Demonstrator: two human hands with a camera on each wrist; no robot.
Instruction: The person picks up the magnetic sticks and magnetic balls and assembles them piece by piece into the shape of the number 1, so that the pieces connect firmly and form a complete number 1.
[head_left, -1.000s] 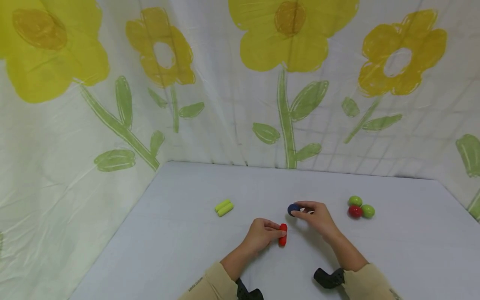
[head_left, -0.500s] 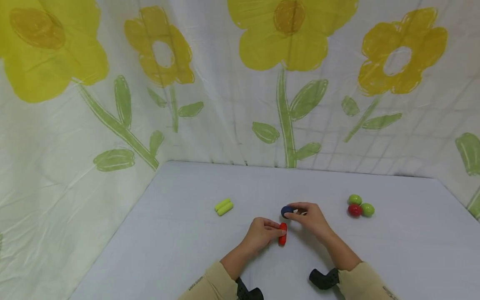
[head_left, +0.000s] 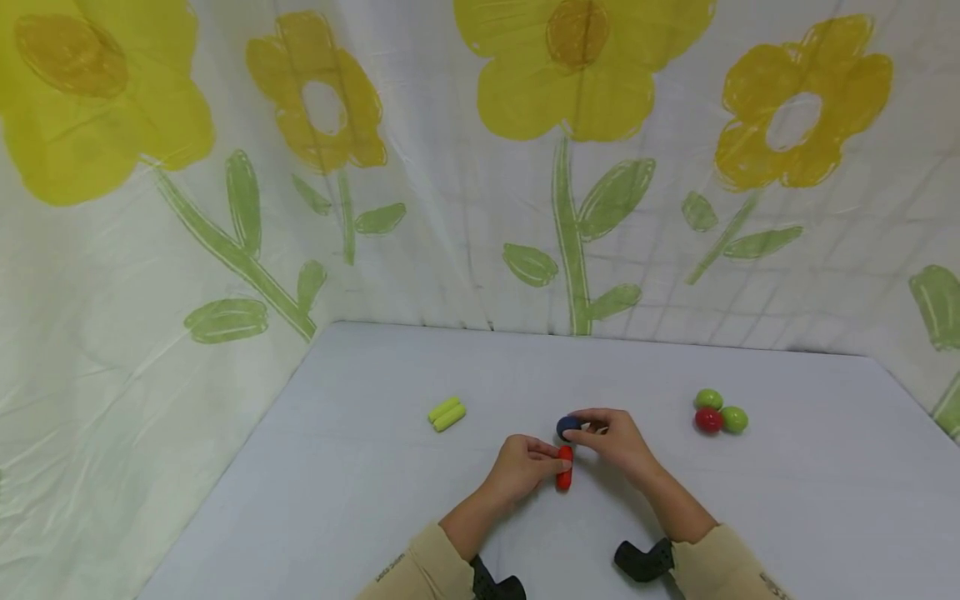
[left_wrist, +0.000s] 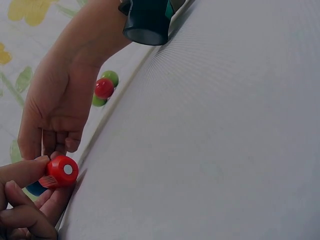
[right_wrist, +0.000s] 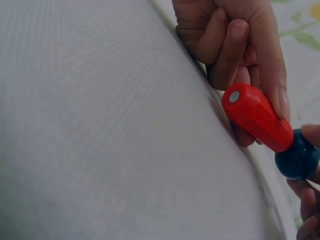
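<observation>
Red rod (head_left: 564, 481) sits near the middle of the bench (head_left: 337, 467) on my head feed, pinched between the thumb and fingers of the left hand (head_left: 519, 468). It points roughly away from the head cam, and one end shows a pale round disc (right_wrist: 234, 96). The right hand (head_left: 618, 446) has the blue ball (head_left: 567, 427) in a thumb-and-finger pinch, just past the rod's far end — on my right wrist feed the two meet, ball against rod tip. Can't tell from here whether the rod rests on the bench or is held just off it.

Off to the left, a bit farther out, two yellow-green rods (head_left: 450, 417) lie side by side. Over on the right I've got two green balls (head_left: 735, 419) and a red ball (head_left: 708, 420) bunched together. Beige sleeves (head_left: 442, 557) come in at the bottom — black fitting (head_left: 641, 562) by each wrist. Behind the bench hangs a white flower-print sheet (head_left: 435, 275).
</observation>
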